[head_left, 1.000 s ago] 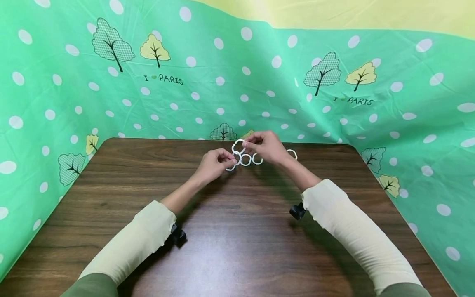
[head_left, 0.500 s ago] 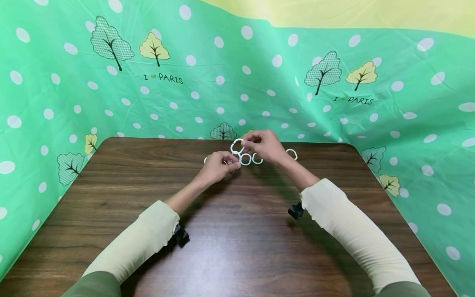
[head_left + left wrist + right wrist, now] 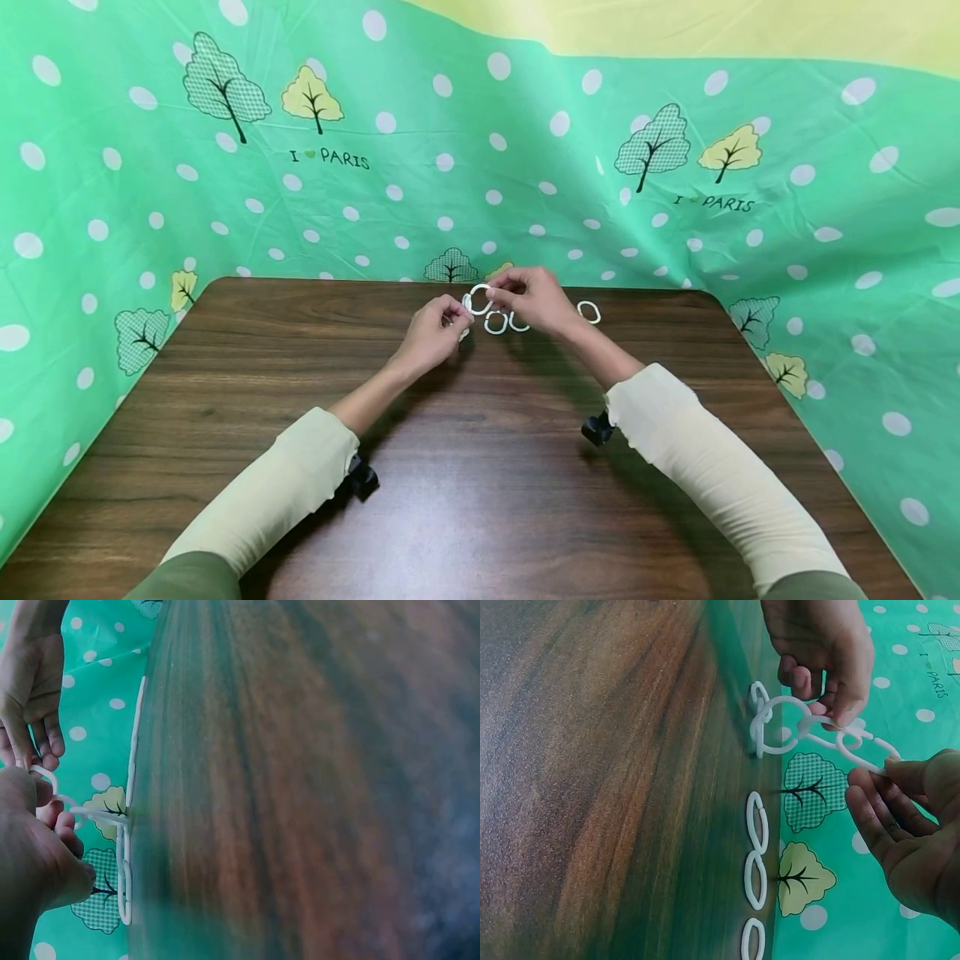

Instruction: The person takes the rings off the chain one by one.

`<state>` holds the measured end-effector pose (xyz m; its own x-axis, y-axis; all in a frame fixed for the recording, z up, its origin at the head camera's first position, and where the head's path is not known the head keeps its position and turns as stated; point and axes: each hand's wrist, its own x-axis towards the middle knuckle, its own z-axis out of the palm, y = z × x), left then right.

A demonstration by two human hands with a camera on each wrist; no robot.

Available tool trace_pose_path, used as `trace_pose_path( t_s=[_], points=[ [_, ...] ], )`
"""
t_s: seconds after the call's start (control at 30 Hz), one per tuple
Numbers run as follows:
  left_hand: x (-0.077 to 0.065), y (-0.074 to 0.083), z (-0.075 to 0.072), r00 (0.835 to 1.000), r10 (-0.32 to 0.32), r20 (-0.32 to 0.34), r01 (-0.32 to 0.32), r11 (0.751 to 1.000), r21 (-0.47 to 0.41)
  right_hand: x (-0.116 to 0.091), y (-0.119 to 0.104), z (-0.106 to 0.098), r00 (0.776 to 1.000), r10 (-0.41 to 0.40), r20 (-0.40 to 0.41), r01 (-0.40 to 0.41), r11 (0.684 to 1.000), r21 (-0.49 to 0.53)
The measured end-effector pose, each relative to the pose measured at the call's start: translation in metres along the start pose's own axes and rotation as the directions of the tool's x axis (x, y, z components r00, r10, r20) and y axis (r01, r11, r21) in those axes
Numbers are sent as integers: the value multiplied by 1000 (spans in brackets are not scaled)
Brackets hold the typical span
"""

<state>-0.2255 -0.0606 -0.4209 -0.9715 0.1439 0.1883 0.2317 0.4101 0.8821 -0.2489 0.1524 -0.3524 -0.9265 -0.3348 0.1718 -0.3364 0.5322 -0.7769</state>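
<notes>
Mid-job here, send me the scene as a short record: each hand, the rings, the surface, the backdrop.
Left hand: fingers pinching the white ring chain
Right hand: fingers pinching a single ring
Join: single ring seems hooked to the chain; whether fully linked is unclear
Rings unheld: three white rings in a row on the table, right of the chain
Table: dark wood grain
Backdrop: green, white dots, printed trees

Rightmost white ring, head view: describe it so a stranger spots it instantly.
Over the brown table, find the right hand near the far edge. Just right of its wrist lies the white ring. It alone shows on that side; the other rings show left of the wrist.
</notes>
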Motion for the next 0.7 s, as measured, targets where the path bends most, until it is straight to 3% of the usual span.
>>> trace_pose_path(
  t_s=[0.07, 0.3, 0.7],
  points=[
    [0, -2, -1, 1000, 8, -16, -8, 1000, -3, -1, -1, 1, 1000, -16, 2, 16, 1000, -7],
    [14, -33, 4, 989, 108, -99, -107, 994, 7, -1, -6, 7, 995, -95, 18, 96, 993, -68],
    [28, -55, 4, 982, 139, -125, -120, 982, 147, 4, -10, 17, 990, -143, 15, 144, 975, -167]
  ],
)
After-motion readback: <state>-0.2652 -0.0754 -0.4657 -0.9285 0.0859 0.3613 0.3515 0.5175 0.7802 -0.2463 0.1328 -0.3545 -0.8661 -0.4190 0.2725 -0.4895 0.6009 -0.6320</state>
